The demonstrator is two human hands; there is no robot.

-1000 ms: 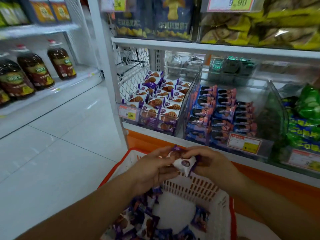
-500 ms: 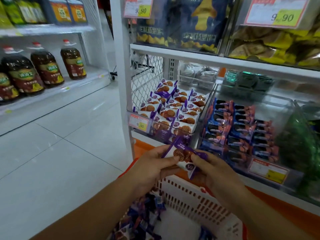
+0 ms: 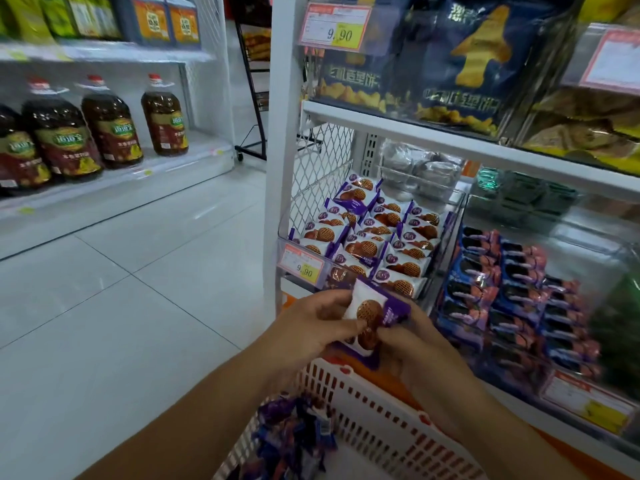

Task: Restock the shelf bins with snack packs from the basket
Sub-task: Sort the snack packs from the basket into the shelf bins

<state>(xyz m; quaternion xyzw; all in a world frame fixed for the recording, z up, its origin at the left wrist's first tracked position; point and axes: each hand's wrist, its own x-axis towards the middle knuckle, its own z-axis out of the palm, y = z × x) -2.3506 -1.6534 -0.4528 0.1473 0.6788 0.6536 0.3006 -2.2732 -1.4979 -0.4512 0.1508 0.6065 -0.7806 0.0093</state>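
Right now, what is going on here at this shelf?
A person is restocking. The left hand and right hand together hold purple-and-white waffle snack packs, seemingly two, above the white basket, which has more packs inside. The clear shelf bin just ahead already holds rows of the same packs; the held ones are not in it yet.

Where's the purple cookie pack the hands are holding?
In the head view, the purple cookie pack is low centre, pinched between left hand and right hand, above the basket, just below the purple-pack bin.
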